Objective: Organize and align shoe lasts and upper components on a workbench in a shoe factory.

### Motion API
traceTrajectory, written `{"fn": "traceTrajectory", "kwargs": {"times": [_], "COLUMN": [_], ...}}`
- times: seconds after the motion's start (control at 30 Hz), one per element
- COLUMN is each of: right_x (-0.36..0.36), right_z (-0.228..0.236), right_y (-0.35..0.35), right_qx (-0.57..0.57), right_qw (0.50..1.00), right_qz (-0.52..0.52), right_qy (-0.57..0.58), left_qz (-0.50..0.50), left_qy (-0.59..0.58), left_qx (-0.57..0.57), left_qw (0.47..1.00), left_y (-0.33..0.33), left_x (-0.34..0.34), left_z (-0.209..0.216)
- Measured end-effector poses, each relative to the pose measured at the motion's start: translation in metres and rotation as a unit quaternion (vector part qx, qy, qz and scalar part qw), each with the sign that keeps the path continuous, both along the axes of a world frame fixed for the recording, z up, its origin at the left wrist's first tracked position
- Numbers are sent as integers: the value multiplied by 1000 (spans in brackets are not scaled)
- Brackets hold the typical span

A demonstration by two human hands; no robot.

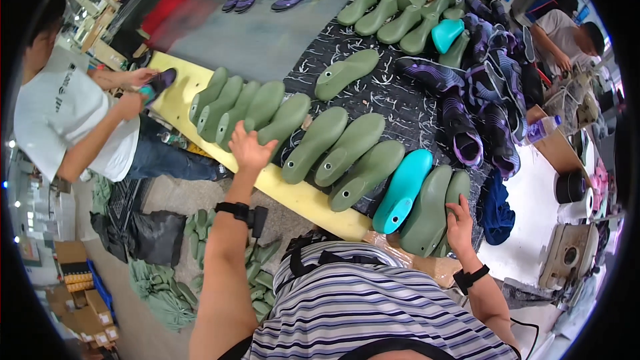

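Note:
My left hand [249, 149] reaches out and rests its fingers on a green shoe last [283, 122] in a row of several green lasts [230, 105] on the table's yellow edge [293, 193]. My right hand [460, 225] lies on a green last [427, 212] at the near end of the table, beside a teal last [402, 190]. More green lasts [347, 148] lie between the two hands. Both wrists wear black bands.
Purple-and-black shoe uppers [477, 103] pile up at the right on a dark patterned mat [393, 103]. More green lasts [400, 17] and a teal one [445, 33] lie farther back. A person in a white shirt [73, 120] works at the left. Green lasts [200, 253] litter the floor.

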State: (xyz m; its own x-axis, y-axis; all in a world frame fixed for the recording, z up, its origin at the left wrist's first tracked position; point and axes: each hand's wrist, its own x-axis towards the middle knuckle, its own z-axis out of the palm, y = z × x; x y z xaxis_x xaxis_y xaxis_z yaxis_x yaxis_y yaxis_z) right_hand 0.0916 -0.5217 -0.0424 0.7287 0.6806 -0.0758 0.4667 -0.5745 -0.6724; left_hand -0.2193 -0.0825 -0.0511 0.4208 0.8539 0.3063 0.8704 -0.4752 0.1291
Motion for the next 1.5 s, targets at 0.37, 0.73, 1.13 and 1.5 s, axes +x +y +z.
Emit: {"fn": "traceTrajectory", "kwargs": {"times": [0.37, 0.73, 1.13, 1.5], "right_x": [-4, 0, 138, 101], "right_z": [-5, -7, -1, 49], "right_y": [3, 0, 40, 140], "right_qx": [-33, -46, 26, 140], "right_qw": [999, 998, 990, 932], "right_qz": [-23, -28, -100, -49], "right_qy": [-25, -37, -92, 331], "left_qz": [26, 56, -202, -184], "left_qy": [32, 12, -57, -34], "left_qx": [-71, 29, -19, -84], "left_qw": [997, 998, 978, 979], "left_y": [71, 52, -108, -105], "left_x": [-14, 8, 83, 75], "left_z": [11, 4, 0, 12]}}
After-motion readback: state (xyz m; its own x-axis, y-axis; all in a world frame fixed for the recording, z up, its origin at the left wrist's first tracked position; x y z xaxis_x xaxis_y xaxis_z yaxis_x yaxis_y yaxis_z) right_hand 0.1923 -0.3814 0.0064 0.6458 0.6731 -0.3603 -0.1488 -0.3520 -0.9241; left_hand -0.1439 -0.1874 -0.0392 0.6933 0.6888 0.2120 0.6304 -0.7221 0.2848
